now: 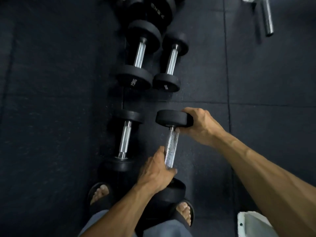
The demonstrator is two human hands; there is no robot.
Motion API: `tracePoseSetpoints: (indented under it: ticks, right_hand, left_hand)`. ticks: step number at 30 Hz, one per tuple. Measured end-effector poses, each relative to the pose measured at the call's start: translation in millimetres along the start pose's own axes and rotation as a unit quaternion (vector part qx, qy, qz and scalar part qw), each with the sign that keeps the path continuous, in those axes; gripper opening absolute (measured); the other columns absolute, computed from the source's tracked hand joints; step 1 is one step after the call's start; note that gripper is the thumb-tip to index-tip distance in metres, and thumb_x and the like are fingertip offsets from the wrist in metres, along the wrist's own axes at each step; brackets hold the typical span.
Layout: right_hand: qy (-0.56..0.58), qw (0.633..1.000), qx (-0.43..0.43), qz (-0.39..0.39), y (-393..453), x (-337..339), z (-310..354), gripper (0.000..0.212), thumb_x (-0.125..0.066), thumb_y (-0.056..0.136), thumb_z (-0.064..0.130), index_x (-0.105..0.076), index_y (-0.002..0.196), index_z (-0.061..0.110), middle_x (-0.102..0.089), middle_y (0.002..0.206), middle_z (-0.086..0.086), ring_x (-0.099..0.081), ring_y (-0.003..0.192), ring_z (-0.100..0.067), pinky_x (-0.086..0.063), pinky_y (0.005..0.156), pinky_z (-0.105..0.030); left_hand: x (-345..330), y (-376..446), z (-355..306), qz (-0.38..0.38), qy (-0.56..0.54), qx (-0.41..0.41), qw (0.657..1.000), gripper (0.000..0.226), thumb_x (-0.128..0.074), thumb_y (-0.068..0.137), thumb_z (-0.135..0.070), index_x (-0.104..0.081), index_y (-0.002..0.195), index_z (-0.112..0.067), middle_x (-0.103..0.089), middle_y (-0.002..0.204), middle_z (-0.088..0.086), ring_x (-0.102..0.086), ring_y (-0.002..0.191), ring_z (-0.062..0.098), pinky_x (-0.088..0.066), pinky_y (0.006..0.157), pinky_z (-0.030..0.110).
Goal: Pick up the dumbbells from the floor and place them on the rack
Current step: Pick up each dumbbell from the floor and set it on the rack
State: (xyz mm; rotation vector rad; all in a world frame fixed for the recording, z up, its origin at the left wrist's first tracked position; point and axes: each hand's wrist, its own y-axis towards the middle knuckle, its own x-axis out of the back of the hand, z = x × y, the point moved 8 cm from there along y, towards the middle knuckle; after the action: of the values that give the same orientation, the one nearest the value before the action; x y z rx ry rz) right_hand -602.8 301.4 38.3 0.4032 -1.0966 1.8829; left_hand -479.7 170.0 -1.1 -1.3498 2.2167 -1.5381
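Nearest dumbbell (171, 147) sits low over the floor (51, 117) by the feet, both hands on it: right hand (198, 124) fingers wrap its far head, left hand (155, 171) curls onto the handle. Three more dumbbells (145, 60) lie on the floor. Rack not in view; nothing visibly racked yet.

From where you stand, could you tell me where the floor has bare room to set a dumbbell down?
Bare mat lies left of the dumbbell column, and more right of the right hand. It is crowded in the middle: two pairs of dumbbells, and the held dumbbell in the left hand over the sandals.
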Motion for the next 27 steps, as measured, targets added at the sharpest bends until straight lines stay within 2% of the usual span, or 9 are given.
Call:
tracePoseSetpoints:
  ticks: [2, 4, 7, 12, 15, 18, 20, 23, 27]
  right_hand:
    - [0.003, 1.0, 0.004, -0.009, -19.6, 29.8, 32.5, 0.025, -0.078, 0.072, 0.028, -0.062, 0.091, 0.023, -0.065, 0.081, 0.004, -0.059, 0.078, -0.017, -0.049, 0.066, -0.032]
    - [0.006, 1.0, 0.006, -0.013, -39.9, 61.4, 72.1, 0.022, -0.077, 0.074, 0.027, -0.057, 0.079, 0.033, -0.061, 0.076, 0.009, -0.056, 0.071, -0.009, -0.043, 0.058, -0.025]
    - [-0.001, 1.0, 0.014, -0.026, -64.6, 109.6, 138.5, 0.034, -0.076, 0.075, 0.025, -0.045, 0.065, 0.035, -0.054, 0.067, 0.011, -0.05, 0.061, -0.006, -0.034, 0.051, -0.02]
    - [-0.016, 0.996, 0.058, -0.059, -85.2, 182.9, 266.2, 0.026, -0.076, 0.075, 0.026, -0.052, 0.076, 0.036, -0.059, 0.074, 0.01, -0.055, 0.069, -0.01, -0.039, 0.054, -0.021]
    - [-0.021, 0.992, 0.097, -0.083, -92.6, 221.9, 342.4, 0.022, -0.074, 0.073, 0.025, -0.056, 0.078, 0.037, -0.06, 0.072, 0.01, -0.056, 0.067, -0.009, -0.039, 0.05, -0.016]
    - [-0.031, 0.986, 0.13, -0.099, -94.2, 257.3, 410.8, 0.021, -0.074, 0.073, 0.025, -0.064, 0.091, 0.027, -0.064, 0.078, 0.008, -0.06, 0.074, -0.01, -0.046, 0.06, -0.023]
    - [-0.038, 0.982, 0.158, -0.1, -93.0, 277.9, 454.8, 0.023, -0.075, 0.074, 0.024, -0.065, 0.094, 0.02, -0.066, 0.08, 0.006, -0.062, 0.077, -0.013, -0.049, 0.065, -0.027]
    - [-0.042, 0.975, 0.201, -0.086, -85.5, 302.1, 516.6, 0.022, -0.077, 0.074, 0.025, -0.066, 0.093, 0.025, -0.066, 0.079, 0.008, -0.063, 0.076, -0.01, -0.052, 0.066, -0.027]
    - [-0.054, 0.962, 0.264, -0.051, -68.4, 322.1, 592.7, 0.024, -0.077, 0.073, 0.022, -0.066, 0.094, 0.027, -0.067, 0.083, 0.008, -0.064, 0.079, -0.011, -0.055, 0.07, -0.03]
  left_hand:
    - [24.8, -30.7, -18.8, 0.006, 0.002, -0.018, 1.0, 0.043, -0.072, 0.076, -0.036, -0.044, 0.108, -0.031, -0.067, 0.096, -0.003, -0.068, 0.086, 0.024, -0.053, 0.085, 0.041]
    - [55.4, -64.2, -37.1, 0.014, -0.005, -0.037, 0.999, 0.042, -0.071, 0.079, -0.033, -0.043, 0.111, -0.031, -0.066, 0.099, -0.005, -0.067, 0.088, 0.021, -0.053, 0.086, 0.041]
    - [112.9, -113.3, -66.2, 0.008, 0.002, -0.068, 0.998, 0.04, -0.071, 0.081, -0.03, -0.044, 0.112, -0.03, -0.065, 0.097, -0.009, -0.066, 0.086, 0.017, -0.054, 0.083, 0.039]
    - [227.7, -182.0, -102.8, -0.039, 0.02, -0.102, 0.994, 0.042, -0.071, 0.079, -0.034, -0.042, 0.109, -0.032, -0.063, 0.093, -0.009, -0.067, 0.081, 0.018, -0.055, 0.078, 0.038]
    - [297.9, -219.3, -121.0, -0.077, 0.031, -0.119, 0.989, 0.043, -0.073, 0.078, -0.033, -0.042, 0.108, -0.031, -0.065, 0.092, -0.011, -0.067, 0.079, 0.015, -0.055, 0.074, 0.036]
    - [366.4, -254.8, -141.5, -0.118, 0.043, -0.126, 0.984, 0.045, -0.074, 0.078, -0.033, -0.044, 0.111, -0.028, -0.064, 0.096, -0.007, -0.066, 0.084, 0.017, -0.055, 0.079, 0.04]
    - [406.2, -276.8, -153.6, -0.144, 0.042, -0.132, 0.98, 0.044, -0.075, 0.077, -0.032, -0.045, 0.109, -0.026, -0.063, 0.096, -0.006, -0.064, 0.086, 0.018, -0.055, 0.08, 0.039]
    - [459.9, -304.4, -163.6, -0.195, 0.023, -0.128, 0.972, 0.041, -0.076, 0.077, -0.032, -0.045, 0.104, -0.026, -0.059, 0.089, -0.01, -0.061, 0.083, 0.016, -0.051, 0.074, 0.033]
    - [517.5, -326.9, -165.8, -0.253, -0.02, -0.103, 0.962, 0.045, -0.077, 0.074, -0.036, -0.045, 0.106, -0.028, -0.059, 0.098, -0.007, -0.059, 0.092, 0.018, -0.051, 0.081, 0.036]
